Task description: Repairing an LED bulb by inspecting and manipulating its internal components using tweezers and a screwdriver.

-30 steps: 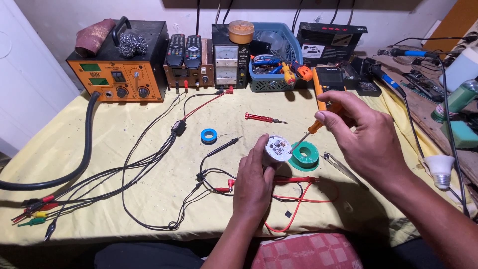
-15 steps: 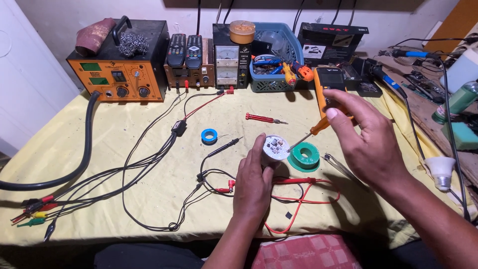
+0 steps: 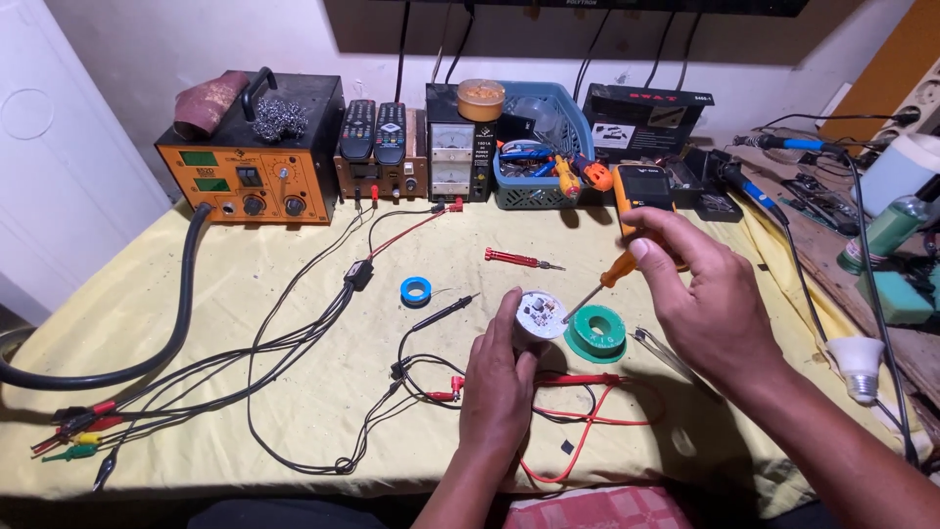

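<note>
Head view: left hand grips white round module, right hand pinches orange screwdriver; green solder reel adjacent, red leads beneath.

A yellow cloth covers the bench. At the back left stands an orange and black station with a ball of wire wool on top, and a thick black hose curves away from it. Two remote controls lie on the next box, beside a grey meter unit and a blue basket of tools. A blue tape roll, a red-handled screwdriver and a green reel, probably solder, lie mid-table. A white bulb dome sits far right.
</note>
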